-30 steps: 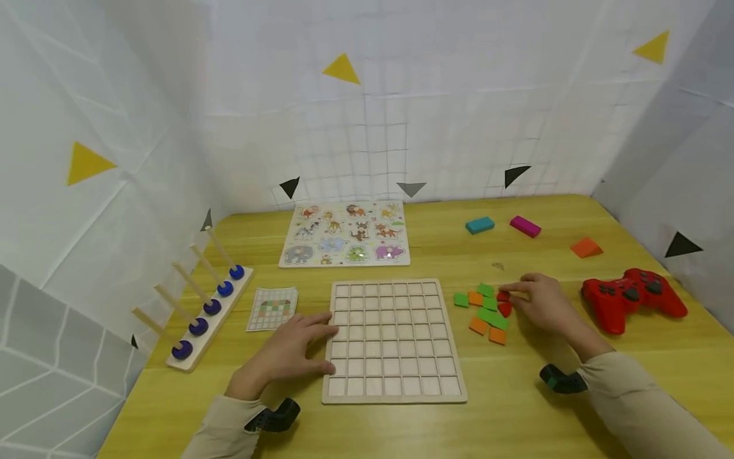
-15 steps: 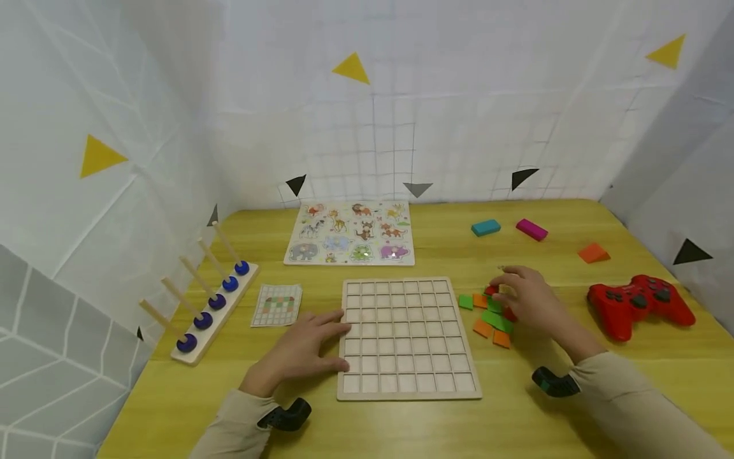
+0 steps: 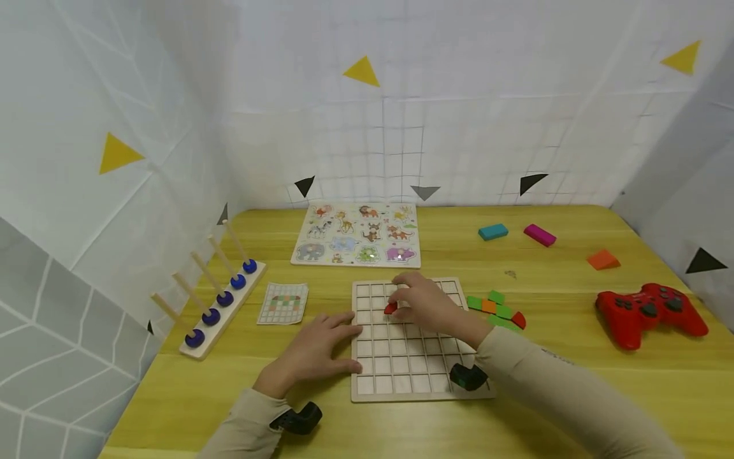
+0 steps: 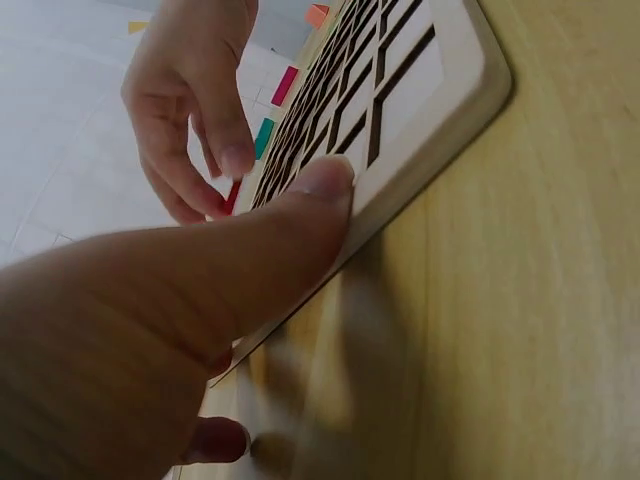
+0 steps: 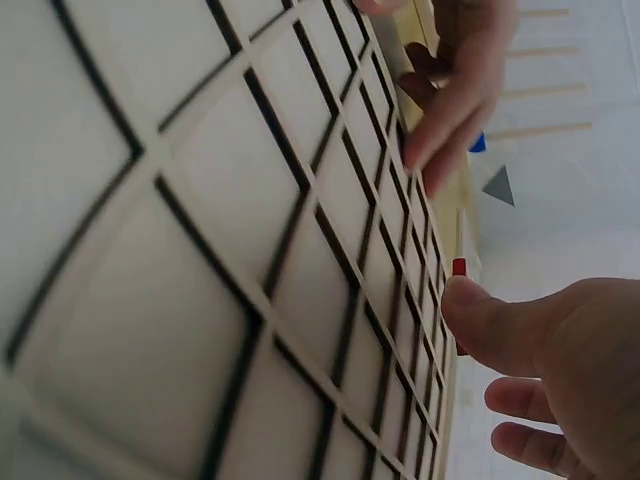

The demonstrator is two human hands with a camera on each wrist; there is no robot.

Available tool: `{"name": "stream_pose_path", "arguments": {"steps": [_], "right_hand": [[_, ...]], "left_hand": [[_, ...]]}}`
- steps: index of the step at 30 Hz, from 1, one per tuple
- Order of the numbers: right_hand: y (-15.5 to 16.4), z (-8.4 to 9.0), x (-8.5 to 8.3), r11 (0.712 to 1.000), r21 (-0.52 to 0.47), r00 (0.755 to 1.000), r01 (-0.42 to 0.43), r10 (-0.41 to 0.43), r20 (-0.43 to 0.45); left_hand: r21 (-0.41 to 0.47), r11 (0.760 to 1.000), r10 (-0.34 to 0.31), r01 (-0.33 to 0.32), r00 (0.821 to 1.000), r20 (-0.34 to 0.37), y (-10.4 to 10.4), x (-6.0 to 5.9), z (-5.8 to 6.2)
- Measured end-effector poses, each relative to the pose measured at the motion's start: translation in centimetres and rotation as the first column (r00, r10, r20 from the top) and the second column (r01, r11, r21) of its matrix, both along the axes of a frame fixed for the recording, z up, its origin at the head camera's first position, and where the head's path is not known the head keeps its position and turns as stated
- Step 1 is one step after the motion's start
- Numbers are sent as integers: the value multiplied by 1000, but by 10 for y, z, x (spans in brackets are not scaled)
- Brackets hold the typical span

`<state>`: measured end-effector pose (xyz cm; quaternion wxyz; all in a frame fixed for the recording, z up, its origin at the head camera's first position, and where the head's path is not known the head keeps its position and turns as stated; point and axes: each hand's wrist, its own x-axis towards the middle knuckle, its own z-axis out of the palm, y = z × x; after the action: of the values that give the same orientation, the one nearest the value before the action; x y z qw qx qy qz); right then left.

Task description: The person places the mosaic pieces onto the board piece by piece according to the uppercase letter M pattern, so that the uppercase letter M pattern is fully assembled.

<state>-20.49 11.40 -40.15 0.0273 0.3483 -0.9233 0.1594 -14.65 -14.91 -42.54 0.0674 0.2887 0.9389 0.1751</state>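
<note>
the left hand point(image 3: 312, 349) lies flat, fingers straight, and presses on the left edge of the wooden grid board point(image 3: 421, 376); the thumb touches the rim, as the left wrist view shows. to its right, over the upper cells of the board, the right hand point(image 3: 424, 305) pinches a small red tile point(image 3: 390, 308) between thumb and fingers. the tile hangs just above the cells, at the left side of this hand, so the open cells lie directly under it. further right of this hand, near the board, is the pile of green, orange and red tiles point(image 3: 496, 308).
</note>
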Motion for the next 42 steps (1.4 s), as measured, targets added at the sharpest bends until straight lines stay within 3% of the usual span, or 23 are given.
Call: {"name": "stream_pose_path", "arguments": {"steps": [6,17,30,42], "right_hand": [[-14,-11,-4,999,-18,998,-37,38,52],[-19,-17,-10,997,-2,997,-74,74,11],[-17,-14,-8,997,-4,995,-74,74,67],[-14,-19,-8,993,-39,993,-107,109,42]], "left_hand": [[-9,1000,1,0,1000,8,-1,-1,-4],[-18,1000,-12,11,999,-30,-1,-2,-3],[47,999,-20,19,999,41,-2,-1,-3],[44,998,-42,40,998,45,-5,1,-3]]}}
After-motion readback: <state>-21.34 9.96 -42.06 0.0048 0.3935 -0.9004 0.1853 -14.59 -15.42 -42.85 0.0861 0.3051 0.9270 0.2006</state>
